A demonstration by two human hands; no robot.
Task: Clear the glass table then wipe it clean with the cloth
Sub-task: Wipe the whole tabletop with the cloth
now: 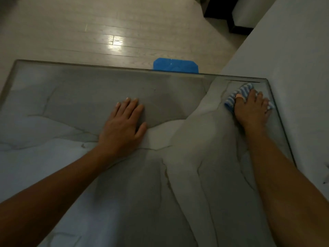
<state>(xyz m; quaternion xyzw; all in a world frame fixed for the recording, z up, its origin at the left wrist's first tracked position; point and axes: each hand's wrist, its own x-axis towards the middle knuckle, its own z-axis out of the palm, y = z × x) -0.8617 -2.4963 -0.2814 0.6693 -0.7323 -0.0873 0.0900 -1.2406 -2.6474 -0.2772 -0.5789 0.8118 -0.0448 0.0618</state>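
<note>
Near the far right corner of the glass table (89,82), a striped blue-and-white cloth (238,94) lies bunched under the right hand (252,109), whose spread fingers press it flat rather than grip it. Soft and light, it probably slides best under palm pressure. Flat and open, holding nothing, the left hand (122,125) braces on the hard, smooth glass, which looks already cleared.

A pale wood-plank floor (89,32) is seen at the top, marked by a bright glare patch. A flat blue object (175,65) is laid on it, partly hidden at its near edge. A pale grey sofa (293,50) is set along the right. Dark furniture (219,13) is glimpsed at top right.
</note>
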